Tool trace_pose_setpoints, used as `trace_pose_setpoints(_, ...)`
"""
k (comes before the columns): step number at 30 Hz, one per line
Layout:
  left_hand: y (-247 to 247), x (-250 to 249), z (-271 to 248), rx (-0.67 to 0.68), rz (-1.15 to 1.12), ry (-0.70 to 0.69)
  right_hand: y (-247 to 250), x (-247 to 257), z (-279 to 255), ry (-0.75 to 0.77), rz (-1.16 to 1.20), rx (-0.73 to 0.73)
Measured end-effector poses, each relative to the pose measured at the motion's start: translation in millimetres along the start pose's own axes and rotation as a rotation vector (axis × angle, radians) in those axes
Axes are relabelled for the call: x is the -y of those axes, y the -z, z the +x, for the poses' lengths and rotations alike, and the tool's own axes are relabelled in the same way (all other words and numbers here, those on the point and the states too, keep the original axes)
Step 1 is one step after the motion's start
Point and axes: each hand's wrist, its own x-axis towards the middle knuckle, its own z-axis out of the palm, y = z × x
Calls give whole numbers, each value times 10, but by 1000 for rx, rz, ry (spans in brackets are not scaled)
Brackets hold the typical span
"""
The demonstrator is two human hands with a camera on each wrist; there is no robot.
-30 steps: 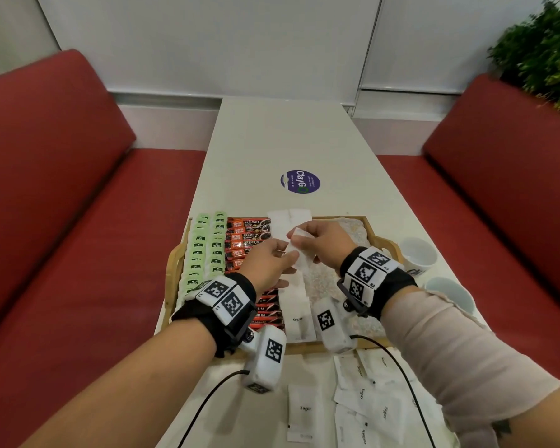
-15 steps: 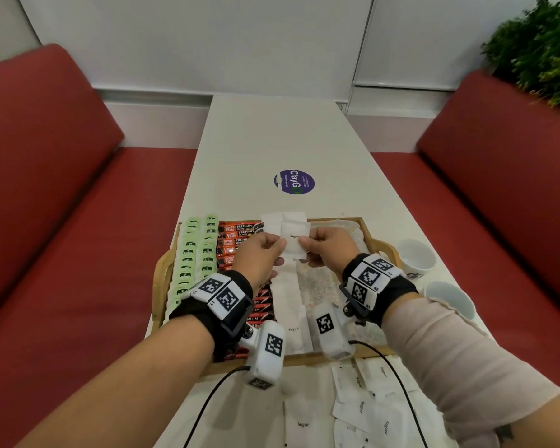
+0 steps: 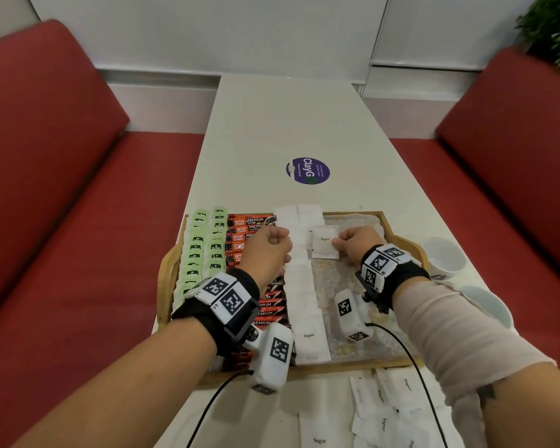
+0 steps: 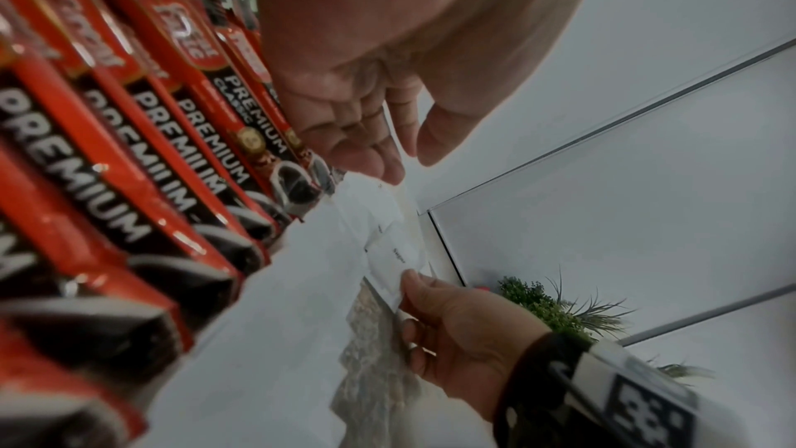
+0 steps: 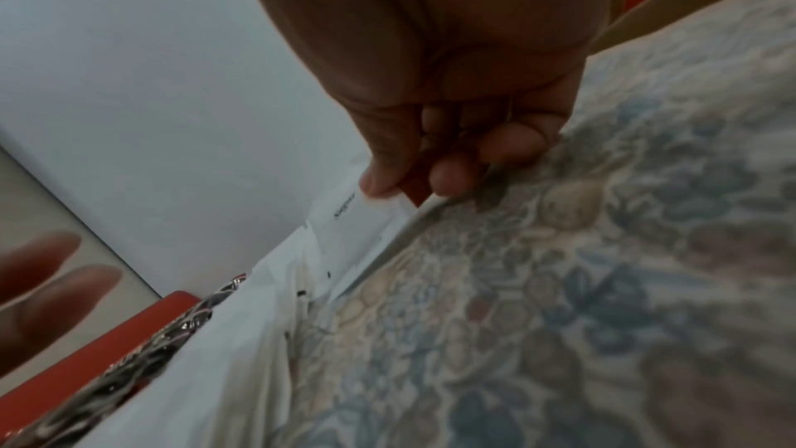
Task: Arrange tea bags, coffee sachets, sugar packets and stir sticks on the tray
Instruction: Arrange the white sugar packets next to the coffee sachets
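A wooden tray (image 3: 353, 365) with a floral liner holds two columns of green tea bags (image 3: 204, 250), a row of red and black coffee sachets (image 3: 254, 224) and a column of white sugar packets (image 3: 304, 302). My right hand (image 3: 353, 247) pinches one sugar packet (image 3: 325, 245) by its right edge, low over the liner beside the far end of the white column. The right wrist view shows thumb and fingertip on that packet (image 5: 349, 217). My left hand (image 3: 269, 250) hovers over the sachets (image 4: 129, 149), fingers loosely curled, holding nothing. No stir sticks are visible.
Several loose sugar packets (image 3: 385, 412) lie on the white table in front of the tray. Two white cups (image 3: 443, 258) stand to the tray's right. A purple sticker (image 3: 307, 171) is on the table beyond it. Red benches flank the table.
Both hands held the packet together earlier. My left hand has let go and drawn left; my right hand has carried the packet right and down toward the liner.
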Motion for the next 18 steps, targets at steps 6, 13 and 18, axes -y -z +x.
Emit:
trace_pose_setpoints(6, 16, -15, 29, 16, 29, 1, -63, 102, 70, 3, -58, 35)
trace_pose_setpoints(13, 15, -11, 53, 3, 31, 8, -92, 182, 88, 25, -225, 16)
trace_pose_setpoints(18, 0, -28, 19, 3, 43, 12, -68, 193, 18, 42, -258, -3)
